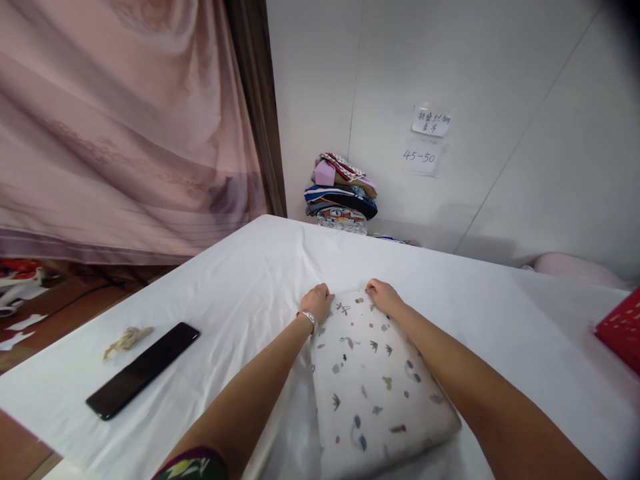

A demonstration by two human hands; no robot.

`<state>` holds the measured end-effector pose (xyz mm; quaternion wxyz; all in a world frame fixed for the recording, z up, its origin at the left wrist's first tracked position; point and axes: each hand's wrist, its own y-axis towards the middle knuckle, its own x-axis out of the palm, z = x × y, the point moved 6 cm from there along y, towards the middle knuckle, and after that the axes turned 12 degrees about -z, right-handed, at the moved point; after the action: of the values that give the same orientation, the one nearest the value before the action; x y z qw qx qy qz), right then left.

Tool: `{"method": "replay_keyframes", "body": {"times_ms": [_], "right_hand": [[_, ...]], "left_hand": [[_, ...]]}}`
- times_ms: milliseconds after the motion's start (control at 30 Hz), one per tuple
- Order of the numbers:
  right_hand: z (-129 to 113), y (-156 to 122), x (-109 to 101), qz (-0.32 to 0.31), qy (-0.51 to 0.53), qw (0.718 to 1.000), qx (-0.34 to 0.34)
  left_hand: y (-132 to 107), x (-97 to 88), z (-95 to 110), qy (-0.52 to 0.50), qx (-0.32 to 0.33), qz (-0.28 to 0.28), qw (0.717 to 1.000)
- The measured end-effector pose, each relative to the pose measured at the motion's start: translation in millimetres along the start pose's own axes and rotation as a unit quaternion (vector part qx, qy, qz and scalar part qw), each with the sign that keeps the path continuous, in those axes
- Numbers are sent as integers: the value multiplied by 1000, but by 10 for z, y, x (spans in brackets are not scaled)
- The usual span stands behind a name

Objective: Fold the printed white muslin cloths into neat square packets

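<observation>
A folded white cloth [370,380] printed with small plants, birds and rainbows lies on the white-covered table [240,287]. At its far left corner my left hand [319,303], with a silver bracelet at the wrist, is closed on the edge. My right hand [384,295] pinches the far right corner, fingers curled over the fabric. Both forearms reach along the two sides of the cloth. Its near end is thick with folded layers and runs to the bottom of the view.
A long black phone [144,370] and a small beige bundle [127,341] lie on the left. Beyond the far edge stands a stack of folded fabrics [343,193] against the wall. A red holed basket [621,330] is at the right. Pink curtains [125,127] hang at the left.
</observation>
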<state>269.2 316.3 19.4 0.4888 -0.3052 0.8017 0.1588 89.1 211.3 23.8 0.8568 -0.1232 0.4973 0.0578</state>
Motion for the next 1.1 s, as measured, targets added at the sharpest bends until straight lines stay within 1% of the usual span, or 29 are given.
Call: {"method": "replay_keyframes", "body": {"times_ms": [67,133,167,233,300,333,367,433,467,533,600,667,700,733,800,867,933,967,1033,1100], "right_hand": [[-50,-27,-21,12,-17,1000,-1],[-160,-108,-45,33,-34,999,-10],[-247,-170,-49,45,-44,998,-28],[-473,-316,-9,52,-68,992,-91],[-683,-449,104,20,-94,983,-154],[-747,-492,178,-11,-105,980,-166],[-778,-515,254,-46,-114,979,-162],[-779,-523,369,-102,-126,977,-136],[-768,-516,402,-116,-129,977,-125],[-752,-495,428,-120,-132,977,-117],[-746,-476,423,-109,-130,978,-120],[-738,-463,409,-105,-127,979,-124],[-731,-458,402,-108,-125,978,-127],[-719,-454,389,-112,-124,977,-129],[-662,-444,327,-101,-129,979,-118],[-561,-436,235,-70,-139,985,-80],[-443,-433,172,-51,-143,988,-33],[-396,-432,165,-54,-142,988,-17],[-343,-431,175,-64,-139,988,-7],[-335,-428,179,-62,-136,989,-12]], "left_hand": [[5,8,-4,-2,0,1,1000],[-2,8,-5,-11,5,7,1000],[-6,8,-7,-19,7,11,1000],[-8,14,-14,-32,9,15,999],[2,23,-24,-36,8,14,999],[10,22,-26,-35,8,13,999],[17,15,-24,-32,9,13,999],[16,-18,-1,-25,13,15,999],[1,-41,22,-21,15,16,1000],[-72,-93,100,-9,29,28,999],[-207,-119,239,25,80,53,995],[-371,-67,372,80,136,67,985],[-441,-8,408,108,151,62,981],[-492,64,417,131,153,51,978],[-538,200,372,156,128,23,979],[-537,288,321,169,111,7,979],[-513,325,293,175,104,1,979],[-499,332,287,177,102,0,979],[-477,334,284,177,97,-3,979],[-470,330,287,175,94,-3,980]]}}
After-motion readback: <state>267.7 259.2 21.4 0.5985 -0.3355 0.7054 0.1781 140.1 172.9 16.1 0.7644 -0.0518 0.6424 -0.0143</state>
